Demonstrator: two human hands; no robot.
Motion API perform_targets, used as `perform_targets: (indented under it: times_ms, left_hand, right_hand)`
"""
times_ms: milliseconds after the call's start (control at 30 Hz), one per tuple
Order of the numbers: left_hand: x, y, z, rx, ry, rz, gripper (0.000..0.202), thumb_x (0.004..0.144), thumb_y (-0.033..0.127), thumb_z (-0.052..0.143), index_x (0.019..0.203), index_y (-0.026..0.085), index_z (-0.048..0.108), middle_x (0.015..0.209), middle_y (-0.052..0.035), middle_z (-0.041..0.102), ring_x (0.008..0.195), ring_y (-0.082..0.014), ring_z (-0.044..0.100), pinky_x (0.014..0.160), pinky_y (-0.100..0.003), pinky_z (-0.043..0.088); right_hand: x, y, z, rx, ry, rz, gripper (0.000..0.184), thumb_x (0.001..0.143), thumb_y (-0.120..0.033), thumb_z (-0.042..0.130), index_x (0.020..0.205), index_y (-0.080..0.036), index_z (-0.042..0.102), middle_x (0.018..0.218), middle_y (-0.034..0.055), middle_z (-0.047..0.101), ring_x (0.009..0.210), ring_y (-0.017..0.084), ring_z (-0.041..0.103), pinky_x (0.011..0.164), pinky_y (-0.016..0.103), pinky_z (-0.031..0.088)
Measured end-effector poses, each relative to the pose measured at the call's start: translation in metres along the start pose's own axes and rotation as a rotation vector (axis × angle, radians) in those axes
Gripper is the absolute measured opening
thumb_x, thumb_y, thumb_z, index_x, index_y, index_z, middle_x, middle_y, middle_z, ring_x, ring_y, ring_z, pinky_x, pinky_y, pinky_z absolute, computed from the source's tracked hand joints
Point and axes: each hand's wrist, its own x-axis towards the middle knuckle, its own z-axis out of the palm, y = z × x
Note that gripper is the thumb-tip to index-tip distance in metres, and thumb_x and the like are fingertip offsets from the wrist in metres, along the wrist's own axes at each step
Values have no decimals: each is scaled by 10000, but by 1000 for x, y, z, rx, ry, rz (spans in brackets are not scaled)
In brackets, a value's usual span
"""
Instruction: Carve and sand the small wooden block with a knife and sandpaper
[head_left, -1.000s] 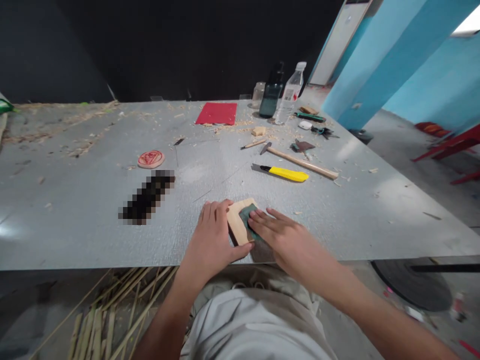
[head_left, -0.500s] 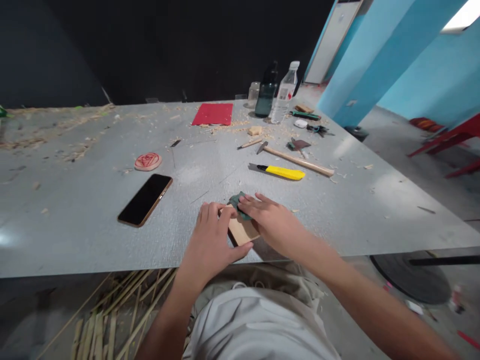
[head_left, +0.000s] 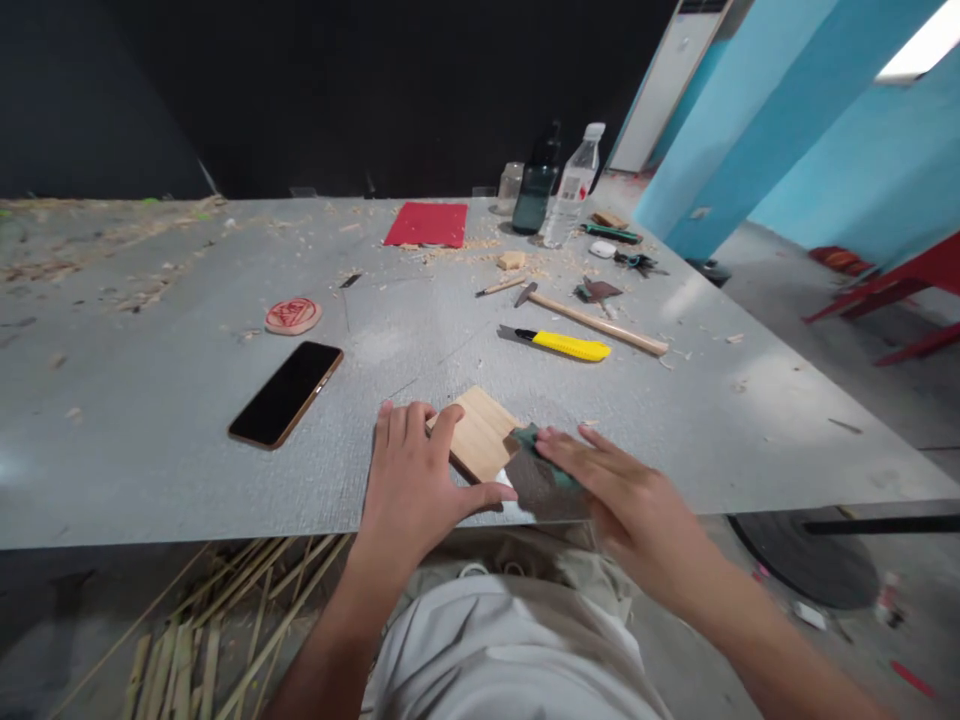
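Note:
A pale square wooden block [head_left: 484, 432] lies near the table's front edge, its top face bare. My left hand [head_left: 415, 468] grips it from the left, with the thumb along the near side and the fingers at the far left corner. To the right of the block, my right hand [head_left: 619, 487] holds a crumpled grey-green piece of sandpaper [head_left: 541, 450] under its fingers. One end of the sandpaper is at the block's right corner; I cannot tell whether they touch.
Beyond the block lie a yellow utility knife [head_left: 570, 346], a hammer [head_left: 596, 320] and a pencil [head_left: 501, 287]. A phone [head_left: 287, 395] and a round wooden piece with red marks [head_left: 292, 316] lie left. Bottles [head_left: 574, 190] and red paper [head_left: 426, 225] stand or lie farther back.
My right hand has slid the sandpaper rightward off the block's top, uncovering that face. My left hand keeps its grip on the block.

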Motion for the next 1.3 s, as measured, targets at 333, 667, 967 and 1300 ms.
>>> perform_targets:
  times_ms: [333, 667, 967, 1300]
  left_hand:
    - [-4, 1, -15, -129, -63, 147, 468, 948, 566, 698, 1228, 197, 635, 1237, -119, 609, 1180, -324, 522, 1043, -522, 500]
    - [3, 3, -7, -100, -87, 212, 412, 1015, 298, 619, 1415, 207, 585, 1406, -107, 629, 1298, -324, 532, 1206, -544, 420]
    - [1, 2, -8, -86, -26, 224, 406, 1018, 415, 664, 1381, 234, 639, 1271, -84, 720, 1193, -294, 634, 1236, -552, 370]
    - [3, -4, -6, -131, 1, 237, 238, 979, 424, 730, 1112, 229, 701, 1233, -51, 766, 1155, -266, 671, 1209, -501, 393]
  right_hand:
    - [19, 20, 6, -2, 19, 86, 746, 807, 88, 389, 1488, -172, 549, 1494, 126, 665, 1378, 213, 645, 1248, 512, 452]
    - [26, 21, 9, 44, -3, 93, 730, 821, 72, 414, 1497, -160, 562, 1494, 134, 663, 1375, 251, 649, 1244, 540, 462]
    - [51, 11, 22, -51, -138, -9, 650, 803, 66, 474, 1417, -68, 642, 1496, 209, 638, 1410, 294, 614, 1231, 507, 478]
    - [45, 0, 20, -125, -165, -3, 651, 825, 60, 461, 1441, -74, 622, 1499, 189, 642, 1393, 281, 631, 1179, 468, 534]
